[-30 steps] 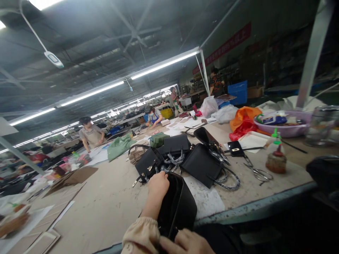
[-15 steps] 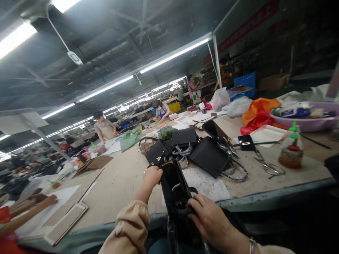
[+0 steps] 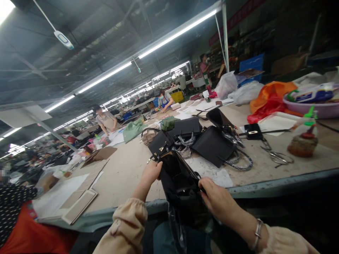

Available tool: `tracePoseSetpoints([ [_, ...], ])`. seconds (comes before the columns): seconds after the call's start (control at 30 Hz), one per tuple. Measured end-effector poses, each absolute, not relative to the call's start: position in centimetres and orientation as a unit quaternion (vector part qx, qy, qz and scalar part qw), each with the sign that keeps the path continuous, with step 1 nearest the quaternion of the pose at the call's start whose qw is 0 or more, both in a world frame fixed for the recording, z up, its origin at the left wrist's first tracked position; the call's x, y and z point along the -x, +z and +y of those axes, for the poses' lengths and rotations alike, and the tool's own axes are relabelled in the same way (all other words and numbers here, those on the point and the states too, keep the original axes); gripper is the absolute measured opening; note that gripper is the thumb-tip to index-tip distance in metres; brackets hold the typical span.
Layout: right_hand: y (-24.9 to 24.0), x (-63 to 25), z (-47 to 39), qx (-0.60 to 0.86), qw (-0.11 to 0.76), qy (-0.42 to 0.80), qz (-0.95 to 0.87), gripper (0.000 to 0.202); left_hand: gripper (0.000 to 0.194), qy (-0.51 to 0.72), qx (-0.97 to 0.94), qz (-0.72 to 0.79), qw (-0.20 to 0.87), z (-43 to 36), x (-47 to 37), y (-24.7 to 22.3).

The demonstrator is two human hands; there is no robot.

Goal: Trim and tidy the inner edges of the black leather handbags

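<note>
A black handbag [image 3: 176, 176] is held open between my hands at the table's front edge, its dark inside facing me. My left hand [image 3: 151, 173] is closed on its far left rim. On the near right rim, my right hand [image 3: 215, 194] pinches the edge, thumb and fingers together. Clear plastic wrap [image 3: 174, 222] hangs below the bag. Just beyond lie several more black handbags [image 3: 212, 146], their handles [image 3: 241, 162] wrapped in clear film. The bottom of the held bag is too dark to make out.
Scissors [image 3: 280, 158] and a glue bottle [image 3: 303, 143] stand at right, near a purple basin [image 3: 312, 106] and orange and red plastic bags [image 3: 272, 97]. Flat beige panels [image 3: 81, 206] lie at left. A person in dotted clothing [image 3: 16, 204] sits at far left; others work farther back.
My right hand has moved from inside the bag's opening outward to its right rim, and the opening is wider. The view has shifted; the neighbour's arm at left has withdrawn from the table.
</note>
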State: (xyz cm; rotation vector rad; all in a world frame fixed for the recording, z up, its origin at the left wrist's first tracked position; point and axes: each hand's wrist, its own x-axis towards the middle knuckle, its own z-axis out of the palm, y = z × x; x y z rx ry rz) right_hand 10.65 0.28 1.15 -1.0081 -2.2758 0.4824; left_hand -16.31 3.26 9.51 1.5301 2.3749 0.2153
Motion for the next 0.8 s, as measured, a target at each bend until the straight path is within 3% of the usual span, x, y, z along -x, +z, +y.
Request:
tracePoseSetpoints([
  [0.27, 0.9, -10.2, 0.5, 0.376, 0.310, 0.206, -0.848, 0.017, 0.049, 0.076, -0.526, 0.794, 0.293, -2.2, 15.1, 8.9],
  [0.53, 1.2, -10.5, 1.5, 0.423, 0.305, 0.272, -0.809, 0.022, 0.041, 0.152, -0.462, 0.801, 0.349, -2.4, 14.6, 7.8],
  [0.8, 3.1, -12.0, 5.7, 0.387, 0.334, 0.278, -0.813, 0.057, 0.049, 0.188, -0.443, 0.752, 0.451, -4.1, 11.1, 8.9],
])
